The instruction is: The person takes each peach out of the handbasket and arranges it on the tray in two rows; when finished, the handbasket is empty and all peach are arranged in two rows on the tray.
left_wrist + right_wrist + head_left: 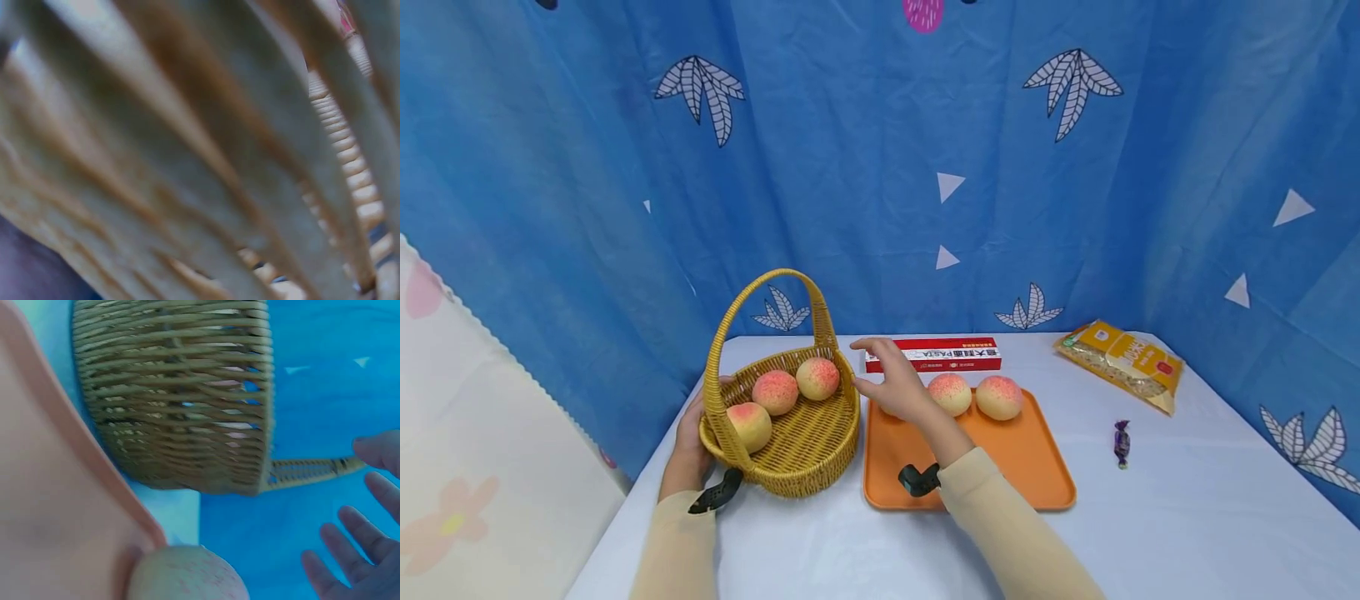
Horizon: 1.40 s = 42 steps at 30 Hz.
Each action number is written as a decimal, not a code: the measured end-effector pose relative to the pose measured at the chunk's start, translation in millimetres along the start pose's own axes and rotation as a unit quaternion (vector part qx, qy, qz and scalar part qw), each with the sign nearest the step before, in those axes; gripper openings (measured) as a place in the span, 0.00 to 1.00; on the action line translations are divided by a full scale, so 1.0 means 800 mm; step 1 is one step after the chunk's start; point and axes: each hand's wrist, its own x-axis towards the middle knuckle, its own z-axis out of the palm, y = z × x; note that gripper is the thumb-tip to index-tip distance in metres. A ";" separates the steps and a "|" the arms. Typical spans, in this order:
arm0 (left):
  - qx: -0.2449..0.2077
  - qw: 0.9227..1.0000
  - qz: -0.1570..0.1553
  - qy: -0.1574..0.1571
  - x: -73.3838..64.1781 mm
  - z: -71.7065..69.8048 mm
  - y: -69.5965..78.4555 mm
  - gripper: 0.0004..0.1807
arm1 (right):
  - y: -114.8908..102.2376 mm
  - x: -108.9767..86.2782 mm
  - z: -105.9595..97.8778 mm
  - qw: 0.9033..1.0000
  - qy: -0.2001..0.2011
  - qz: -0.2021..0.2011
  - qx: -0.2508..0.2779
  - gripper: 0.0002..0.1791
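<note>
A yellow wicker basket point(808, 433) with a tall arched handle stands on the left, holding three peaches point(775, 392). My left hand point(688, 437) grips the basket's left side, its fingertips at the rim; the weave fills the left wrist view, where the hand is hidden. My right hand point(895, 383) is beside the basket's right end, empty, with fingers spread and thumb apart. Below it lies an orange tray point(1000, 471) with peaches along its back edge, one point(999, 398) at the right and another partly hidden behind the hand. In the right wrist view, the fingers point(362, 544) appear near the basket handle.
Behind the tray lies a red and white pasta box point(955, 355). A yellow bag of grain point(1123, 362) rests at the back right, with a purple wrapped candy point(1122, 444) in front of it. A blue curtain point(880, 167) closes off the back of the white table point(820, 550).
</note>
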 end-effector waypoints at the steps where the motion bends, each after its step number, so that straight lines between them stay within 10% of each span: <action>1: 0.002 1.000 -0.002 0.001 -0.001 0.000 0.000 0.18 | 0.000 0.002 0.005 1.000 -0.001 -0.005 -0.005 0.28; 18: -0.007 1.000 -0.011 0.004 0.003 0.006 -0.004 0.20 | 0.008 0.031 0.062 0.983 -0.074 -0.006 -0.166 0.32; 42: 0.004 1.000 -0.006 0.007 0.005 0.004 -0.002 0.21 | 0.004 0.063 0.079 0.967 -0.139 0.021 -0.212 0.44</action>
